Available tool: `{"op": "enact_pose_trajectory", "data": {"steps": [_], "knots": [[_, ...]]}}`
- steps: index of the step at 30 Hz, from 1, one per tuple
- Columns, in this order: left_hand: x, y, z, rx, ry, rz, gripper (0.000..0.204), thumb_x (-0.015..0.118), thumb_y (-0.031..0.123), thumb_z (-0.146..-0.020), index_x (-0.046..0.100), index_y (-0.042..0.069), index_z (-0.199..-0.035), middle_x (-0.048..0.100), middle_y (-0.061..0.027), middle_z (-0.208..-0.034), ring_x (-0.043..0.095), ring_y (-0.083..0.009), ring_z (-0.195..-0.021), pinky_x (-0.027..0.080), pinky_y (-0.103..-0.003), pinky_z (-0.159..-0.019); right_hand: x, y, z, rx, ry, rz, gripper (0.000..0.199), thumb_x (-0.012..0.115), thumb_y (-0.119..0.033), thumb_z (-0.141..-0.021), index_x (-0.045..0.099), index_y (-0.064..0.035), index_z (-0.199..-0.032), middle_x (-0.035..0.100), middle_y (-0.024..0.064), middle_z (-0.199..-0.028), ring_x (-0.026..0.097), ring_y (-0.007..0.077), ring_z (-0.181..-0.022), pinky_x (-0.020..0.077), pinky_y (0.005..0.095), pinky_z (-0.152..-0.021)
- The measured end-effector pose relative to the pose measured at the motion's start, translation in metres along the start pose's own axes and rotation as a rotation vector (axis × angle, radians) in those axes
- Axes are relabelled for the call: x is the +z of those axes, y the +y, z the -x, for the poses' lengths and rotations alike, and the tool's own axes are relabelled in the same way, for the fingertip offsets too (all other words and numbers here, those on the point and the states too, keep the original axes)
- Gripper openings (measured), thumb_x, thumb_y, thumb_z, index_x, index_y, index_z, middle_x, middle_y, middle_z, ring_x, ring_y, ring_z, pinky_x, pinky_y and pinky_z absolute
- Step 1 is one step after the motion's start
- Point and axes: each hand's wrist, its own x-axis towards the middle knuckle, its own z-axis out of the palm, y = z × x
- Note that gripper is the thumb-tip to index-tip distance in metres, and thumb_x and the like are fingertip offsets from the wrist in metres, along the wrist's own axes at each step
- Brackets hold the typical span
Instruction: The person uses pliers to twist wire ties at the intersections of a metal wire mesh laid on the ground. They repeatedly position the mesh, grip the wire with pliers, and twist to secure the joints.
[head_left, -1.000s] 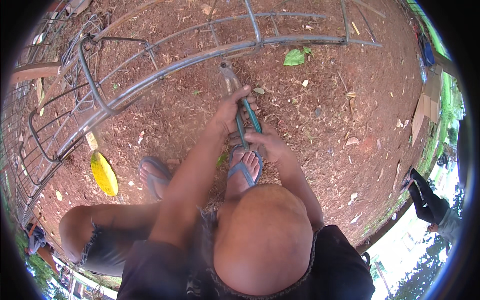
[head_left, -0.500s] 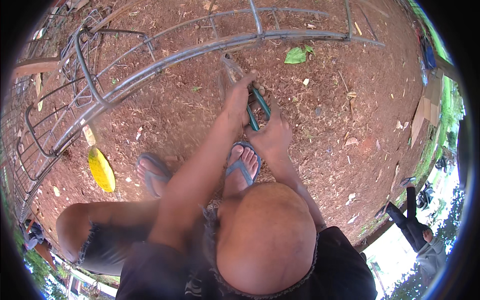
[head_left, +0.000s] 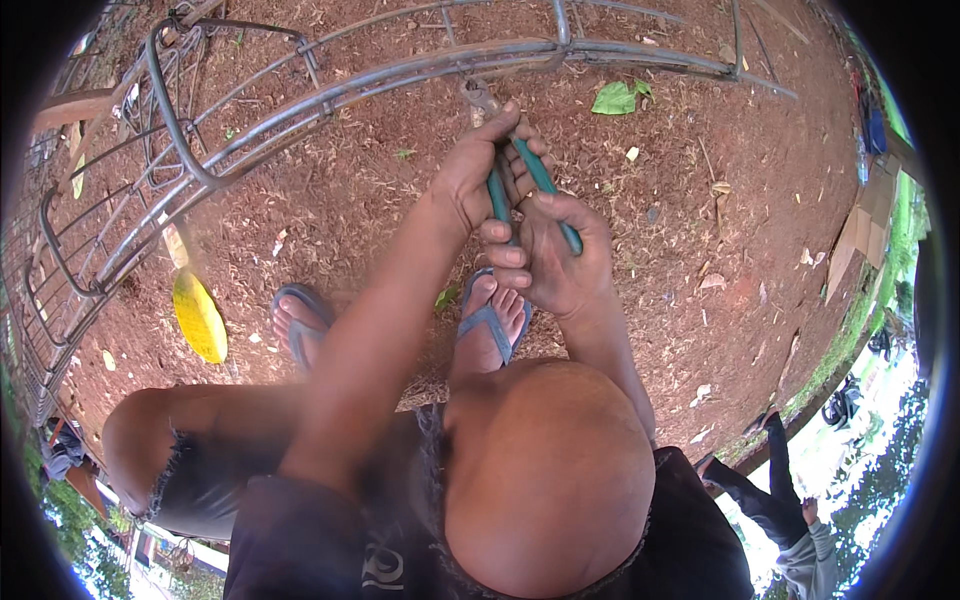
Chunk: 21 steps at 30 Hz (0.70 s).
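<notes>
A pair of pliers (head_left: 540,170) with green handles points away from me, its rusty metal head close below the curved bars. My left hand (head_left: 472,172) is closed around it near the head and upper handles. Nearer to me, my right hand (head_left: 563,255) has its fingers curled round the lower ends of the handles, which stand apart. Beyond the head runs a bent frame of grey metal bars (head_left: 400,72), with no contact that I can make out. Fingers hide the pliers' joint.
Wire mesh (head_left: 28,320) and bent bars fill the left. On reddish soil lie a yellow oval piece (head_left: 200,315) and a green leaf (head_left: 614,98). My sandalled feet are below my hands. Cardboard (head_left: 862,225) lies far right, and another person (head_left: 785,510) is at lower right.
My right hand has turned and opened the handles wider, its fingers now round their ends. The pliers' head shows more clearly. The person at right has shifted.
</notes>
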Motion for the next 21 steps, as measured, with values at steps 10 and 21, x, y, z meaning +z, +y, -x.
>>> {"op": "enact_pose_trajectory", "data": {"steps": [10, 21], "knots": [[-0.009, -0.013, 0.007, 0.137, 0.042, -0.186, 0.027, 0.061, 0.033, -0.089, 0.055, 0.008, -0.097, 0.058, -0.0051, -0.079, 0.060, -0.0168, -0.073, 0.055, -0.029, -0.067, 0.008, 0.006, 0.004, -0.184, 0.299, 0.507, 0.051, 0.056, -0.017, -0.086, 0.035, -0.0032, -0.130, 0.057, 0.0095, -0.073, 0.056, 0.0175, -0.055, 0.0451, 0.0295, -0.044], [-0.026, -0.022, -0.016, 0.325, 0.488, -0.909, 0.017, 0.069, 0.018, -0.080, 0.058, 0.004, -0.083, 0.053, -0.0027, -0.064, 0.052, -0.0132, -0.051, 0.044, -0.030, -0.047, -0.089, 0.051, -0.045, -0.599, 0.650, 1.611, 0.038, 0.063, -0.007, -0.074, 0.053, -0.0019, -0.110, 0.061, 0.0061, -0.085, 0.059, 0.0150, -0.075, 0.0459, 0.0302, -0.063]]}}
